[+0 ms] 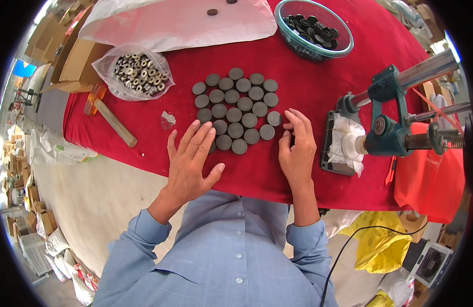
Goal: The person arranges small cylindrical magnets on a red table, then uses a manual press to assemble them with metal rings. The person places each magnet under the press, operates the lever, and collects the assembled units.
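Observation:
Dark grey round discs lie flat in a close cluster on the red cloth. My left hand rests at the cluster's near left edge, fingers stretched out and thumb apart. Its fingertips touch or cover the discs there, and one disc is partly hidden under them. On the cluster's right side, my right hand is beside the outermost disc, its fingers slightly bent and the thumb apart. A small dark patch shows between that thumb and the fingers; whether it is a disc or shadow I cannot tell.
A bag of metal rings and a hammer lie to the left. At the back are a white plastic sheet and a teal bowl of black parts. A green hand press stands right, by a red bag.

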`<state>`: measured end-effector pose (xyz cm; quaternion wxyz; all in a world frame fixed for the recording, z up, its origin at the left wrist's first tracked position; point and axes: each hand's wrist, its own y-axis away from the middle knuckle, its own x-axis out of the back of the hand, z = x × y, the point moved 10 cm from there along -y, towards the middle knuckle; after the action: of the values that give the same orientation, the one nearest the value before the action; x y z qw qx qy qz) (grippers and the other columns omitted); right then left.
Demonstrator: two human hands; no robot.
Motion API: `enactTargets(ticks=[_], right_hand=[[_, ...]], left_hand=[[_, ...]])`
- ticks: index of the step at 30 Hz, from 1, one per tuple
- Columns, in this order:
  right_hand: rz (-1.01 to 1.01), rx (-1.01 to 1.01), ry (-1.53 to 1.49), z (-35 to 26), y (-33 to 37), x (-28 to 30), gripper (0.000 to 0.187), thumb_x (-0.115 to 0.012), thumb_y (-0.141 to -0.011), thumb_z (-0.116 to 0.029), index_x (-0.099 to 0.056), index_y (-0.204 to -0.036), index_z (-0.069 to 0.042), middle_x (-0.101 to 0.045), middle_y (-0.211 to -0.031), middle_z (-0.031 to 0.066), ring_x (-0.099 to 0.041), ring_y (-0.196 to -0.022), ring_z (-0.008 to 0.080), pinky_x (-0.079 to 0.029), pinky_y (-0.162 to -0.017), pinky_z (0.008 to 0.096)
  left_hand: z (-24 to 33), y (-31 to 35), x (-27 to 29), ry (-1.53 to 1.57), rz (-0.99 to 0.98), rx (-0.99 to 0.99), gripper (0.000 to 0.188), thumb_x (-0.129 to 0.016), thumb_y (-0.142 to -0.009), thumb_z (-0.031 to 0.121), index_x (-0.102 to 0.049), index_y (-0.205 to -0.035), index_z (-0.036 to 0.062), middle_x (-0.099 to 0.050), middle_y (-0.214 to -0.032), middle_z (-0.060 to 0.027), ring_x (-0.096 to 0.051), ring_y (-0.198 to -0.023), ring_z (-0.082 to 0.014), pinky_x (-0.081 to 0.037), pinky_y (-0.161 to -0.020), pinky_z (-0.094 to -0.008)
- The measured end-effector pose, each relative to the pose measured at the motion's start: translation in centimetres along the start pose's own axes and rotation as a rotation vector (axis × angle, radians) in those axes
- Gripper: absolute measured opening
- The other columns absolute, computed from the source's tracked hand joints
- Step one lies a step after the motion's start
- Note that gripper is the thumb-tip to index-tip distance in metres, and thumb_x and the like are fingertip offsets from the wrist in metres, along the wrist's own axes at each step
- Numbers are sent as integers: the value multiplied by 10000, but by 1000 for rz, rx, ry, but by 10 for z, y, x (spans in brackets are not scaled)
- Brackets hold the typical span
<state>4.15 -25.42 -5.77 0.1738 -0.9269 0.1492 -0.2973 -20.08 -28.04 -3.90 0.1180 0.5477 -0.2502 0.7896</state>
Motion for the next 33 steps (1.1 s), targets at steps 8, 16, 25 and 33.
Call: enactTargets(ticks=[8,16,25,33], right_hand=[[-25,-25,-14,0,2,-3,500,-601,-853,161,-653,-1328,12,-636,-1383,193,-738,-982,280,-621,-842,382],[-28,-26,-10,0,-1,-3,499,-622,-851,150,-653,-1330,14,-644,-1371,196,-738,-976,287,-618,-864,394],[-35,-38,-1,1,-1,-2,490,-627,-848,150,-651,-1320,22,-648,-1357,191,-729,-1001,291,-611,-863,394],[-50,-43,-8,1,0,-4,494,-631,-845,150,-641,-1325,31,-640,-1360,197,-724,-1011,305,-611,-875,397]], left_hand=[[6,-11,-13,-85,-35,-34,730,-787,-872,350,-599,-1522,75,-524,-1637,-82,-384,-1576,-328,-154,-1271,-617],[7,-16,-15,-73,-38,-56,696,-767,-867,309,-615,-1498,60,-545,-1611,-101,-425,-1551,-337,-181,-1266,-613],[-33,-42,-3,-86,58,76,688,-689,-968,368,-545,-1536,7,-514,-1604,-150,-410,-1532,-370,-232,-1242,-605],[-36,-42,-10,-265,-18,56,671,-678,-989,422,-565,-1535,50,-520,-1599,-96,-415,-1511,-355,-238,-1229,-629]])
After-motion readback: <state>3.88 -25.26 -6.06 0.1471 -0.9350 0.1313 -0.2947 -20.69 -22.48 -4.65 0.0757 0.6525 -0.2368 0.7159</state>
